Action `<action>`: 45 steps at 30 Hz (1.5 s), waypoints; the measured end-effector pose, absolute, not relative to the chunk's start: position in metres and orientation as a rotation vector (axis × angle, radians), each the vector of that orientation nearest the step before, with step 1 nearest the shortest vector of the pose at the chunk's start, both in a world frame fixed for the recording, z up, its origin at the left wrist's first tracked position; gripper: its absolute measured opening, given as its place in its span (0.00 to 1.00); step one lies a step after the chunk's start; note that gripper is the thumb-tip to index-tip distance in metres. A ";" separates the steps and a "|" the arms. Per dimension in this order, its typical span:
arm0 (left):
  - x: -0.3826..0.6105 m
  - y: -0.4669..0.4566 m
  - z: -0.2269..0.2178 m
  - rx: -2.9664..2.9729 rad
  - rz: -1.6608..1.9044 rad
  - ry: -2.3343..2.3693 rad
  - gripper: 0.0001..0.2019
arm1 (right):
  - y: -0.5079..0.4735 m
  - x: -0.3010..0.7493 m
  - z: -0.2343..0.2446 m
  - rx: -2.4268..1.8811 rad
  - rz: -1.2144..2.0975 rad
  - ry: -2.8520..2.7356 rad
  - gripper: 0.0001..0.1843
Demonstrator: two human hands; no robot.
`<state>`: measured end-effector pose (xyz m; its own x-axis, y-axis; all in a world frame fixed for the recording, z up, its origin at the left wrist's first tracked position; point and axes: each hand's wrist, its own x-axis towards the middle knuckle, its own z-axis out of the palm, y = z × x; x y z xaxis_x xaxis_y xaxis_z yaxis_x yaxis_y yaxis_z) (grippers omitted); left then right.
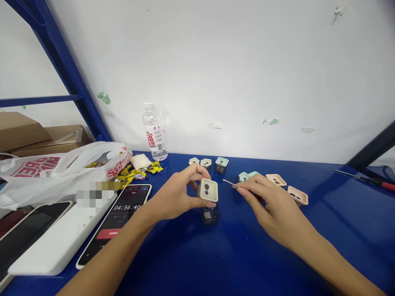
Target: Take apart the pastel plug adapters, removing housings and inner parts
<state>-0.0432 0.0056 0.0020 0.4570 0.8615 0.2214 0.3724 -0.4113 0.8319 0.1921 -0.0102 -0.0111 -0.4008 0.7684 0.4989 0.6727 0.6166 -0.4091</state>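
Note:
My left hand (179,195) pinches a small cream square cap (208,190) with two dark holes, held just above a dark translucent cube body (210,214) standing on the blue table (216,255). My right hand (265,203) is closed on a thin metal tool (230,182) whose tip points left towards the cap. Close behind my right hand lie mint green caps (247,176) and two pink caps (276,179), (298,195).
Three small cubes (206,163) stand in a row near the wall, beside a water bottle (154,132). At left lie a phone showing a timer (119,218), a white plastic bag (58,168), yellow wrappers (132,172) and cardboard boxes (33,137). A screwdriver (370,180) lies far right.

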 end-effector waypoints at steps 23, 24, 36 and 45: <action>-0.032 -0.007 -0.001 2.180 0.777 0.887 0.17 | -0.016 0.186 -0.016 -0.995 0.252 -2.400 0.12; -0.032 -0.007 -0.001 2.175 0.773 0.890 0.17 | -0.016 0.186 -0.017 -0.998 0.257 -2.402 0.12; -0.027 -0.007 -0.006 2.158 0.723 0.878 0.17 | -0.021 0.178 -0.021 -0.982 0.375 -2.383 0.14; -0.034 0.002 -0.002 1.926 0.873 1.150 0.16 | -0.017 0.182 -0.008 -1.187 0.576 -2.198 0.11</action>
